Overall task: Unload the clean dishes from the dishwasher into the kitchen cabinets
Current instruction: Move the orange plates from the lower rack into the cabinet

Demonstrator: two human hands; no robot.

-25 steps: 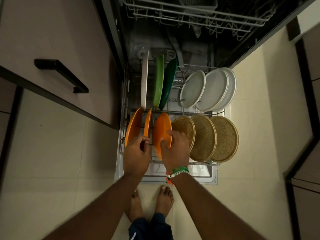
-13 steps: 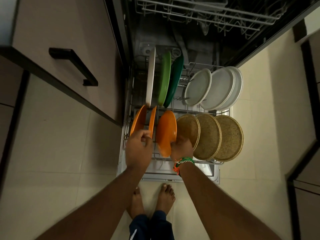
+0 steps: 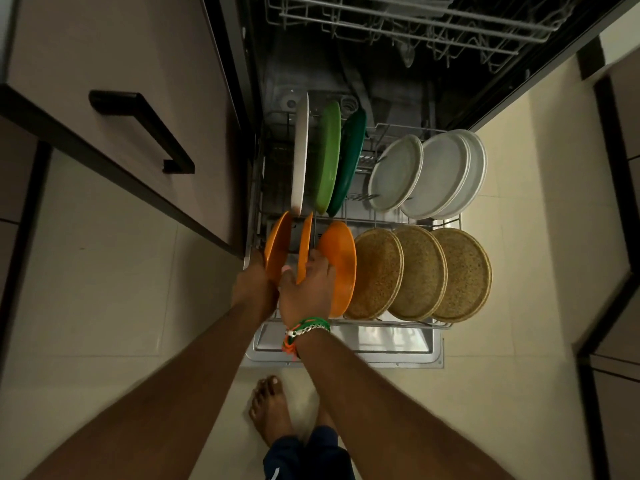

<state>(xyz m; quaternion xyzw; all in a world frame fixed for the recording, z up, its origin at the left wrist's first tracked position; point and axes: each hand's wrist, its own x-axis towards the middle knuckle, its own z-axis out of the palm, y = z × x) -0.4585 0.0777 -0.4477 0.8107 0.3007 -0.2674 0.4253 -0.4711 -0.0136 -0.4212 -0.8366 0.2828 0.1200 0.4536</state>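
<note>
Down in the pulled-out lower rack [image 3: 349,323] of the open dishwasher, both hands at the three orange plates standing on edge at the front left. Left hand [image 3: 254,289] curled round the near rim of the leftmost orange plate [image 3: 277,245], fingers hidden behind it. Right hand [image 3: 306,291], wrist banded with a green, white and orange bracelet [image 3: 304,329], pinching the near rim of the middle orange plate [image 3: 304,247], thumb on its left face, fingers on the right. Third orange plate [image 3: 341,261] just beside the right hand, upright in its slot; cannot tell whether touched. To the right in the same row, three woven brown plates [image 3: 419,271] leaning one behind another. Behind, in the back row, a white plate [image 3: 300,157], a light green plate [image 3: 328,157] and a dark green plate [image 3: 349,161] on edge, then grey-white plates [image 3: 440,173] overlapping on the right. Upper rack [image 3: 415,26] drawn out above. Cabinet drawer with a black handle [image 3: 142,128] to the left; bare foot [image 3: 270,407] on the tiled floor below.
</note>
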